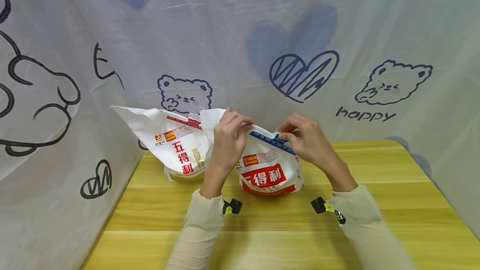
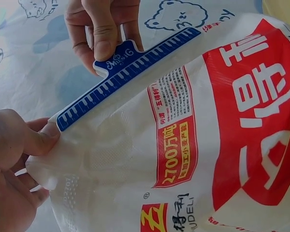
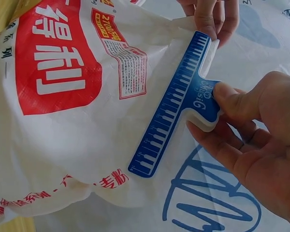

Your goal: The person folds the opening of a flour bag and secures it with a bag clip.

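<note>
A white flour bag with a red label stands on the table in the head view. Across its folded top lies a long blue clip printed with piano keys. My right hand pinches the clip's handle tab between thumb and fingers, as the right wrist view shows up close. Beside one end of the clip, my left hand holds the bag's top corner, thumb on the near side. To the left, a second white flour bag bears a red clip along its top, and its upper corner sticks out leftward.
The yellow wooden table stretches in front of the bags and to the right. A white cloth with drawn bears and hearts hangs behind, and another stretch of cloth runs along the left side.
</note>
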The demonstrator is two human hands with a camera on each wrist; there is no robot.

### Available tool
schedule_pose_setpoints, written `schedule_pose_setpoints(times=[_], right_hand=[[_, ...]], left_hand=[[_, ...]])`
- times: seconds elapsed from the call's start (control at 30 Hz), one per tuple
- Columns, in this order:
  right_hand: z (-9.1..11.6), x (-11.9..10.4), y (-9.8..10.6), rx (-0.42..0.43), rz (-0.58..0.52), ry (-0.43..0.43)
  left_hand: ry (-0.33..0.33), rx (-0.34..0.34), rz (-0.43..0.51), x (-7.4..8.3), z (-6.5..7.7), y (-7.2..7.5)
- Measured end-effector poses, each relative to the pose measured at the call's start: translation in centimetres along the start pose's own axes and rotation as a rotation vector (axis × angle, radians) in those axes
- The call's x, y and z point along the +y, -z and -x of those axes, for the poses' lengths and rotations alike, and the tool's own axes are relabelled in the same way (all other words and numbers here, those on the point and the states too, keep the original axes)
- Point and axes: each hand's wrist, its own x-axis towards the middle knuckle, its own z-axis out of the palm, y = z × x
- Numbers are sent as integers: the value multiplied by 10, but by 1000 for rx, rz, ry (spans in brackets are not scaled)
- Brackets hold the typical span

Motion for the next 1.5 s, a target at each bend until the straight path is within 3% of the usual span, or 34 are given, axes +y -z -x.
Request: schedule_pose_setpoints(times=[0.4,0.9,1.2,1.5], right_hand=[[5,1,1,-7,-67,-33],[12,13,2,60,-92,11],[28,10,7,99,-25,26],[56,10,12,147,54,45]], left_hand=[[12,-49,-33,1,-1,4],[-3,-92,-78,3,-3,6],[-25,-82,-88,6,11,15],[14,-13,-67,15,40,21]])
